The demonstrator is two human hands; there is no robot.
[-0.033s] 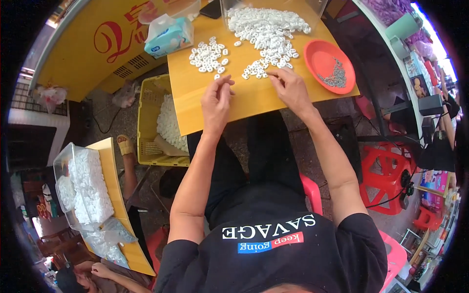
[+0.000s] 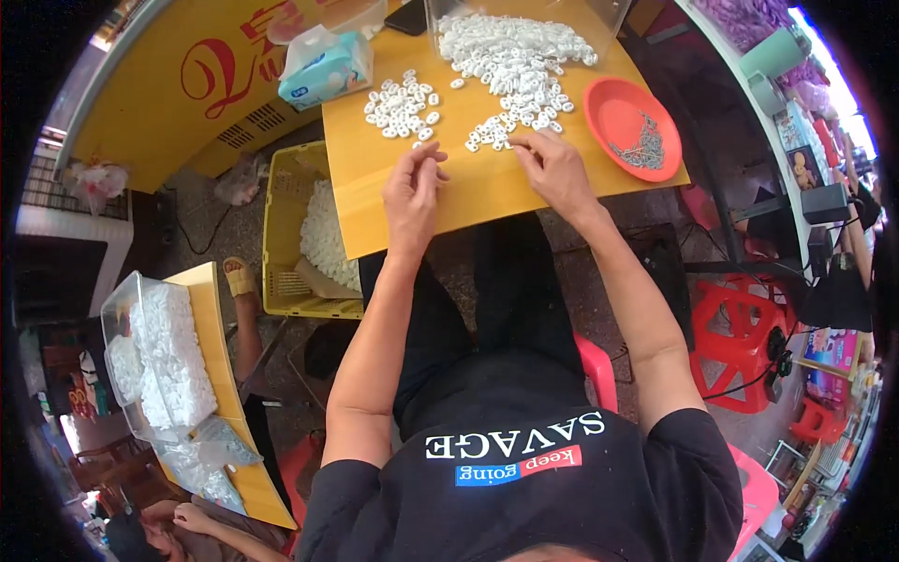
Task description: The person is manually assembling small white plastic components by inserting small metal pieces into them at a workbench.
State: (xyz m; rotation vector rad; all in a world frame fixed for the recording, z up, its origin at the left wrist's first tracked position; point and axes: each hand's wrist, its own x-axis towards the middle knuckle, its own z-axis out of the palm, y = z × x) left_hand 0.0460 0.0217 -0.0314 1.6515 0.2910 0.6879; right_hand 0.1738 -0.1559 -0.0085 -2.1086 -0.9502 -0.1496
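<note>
My left hand [image 2: 410, 199] is over the near part of the wooden table [image 2: 468, 192], with its fingers curled inward and thumb close to them. Anything inside that hand is hidden. Just beyond its fingertips lies a loose cluster of white two-hole oval plastic pieces [image 2: 403, 108]. My right hand [image 2: 559, 178] has bent fingers, thumb and index a little apart. Its index fingertip appears to touch the edge of a small group of similar white pieces [image 2: 489, 134]. That group runs back into a big white heap [image 2: 515, 56]. Contact with a single piece is too small to confirm.
A red plate [image 2: 618, 108] of small metal pins stands right of my right hand. The heap spills from a clear bin [image 2: 613, 19]. A tissue pack [image 2: 328, 70] and phone [image 2: 406, 19] lie farther back. A yellow crate [image 2: 281, 225] stands left; another person's arm [image 2: 225, 531] shows lower left.
</note>
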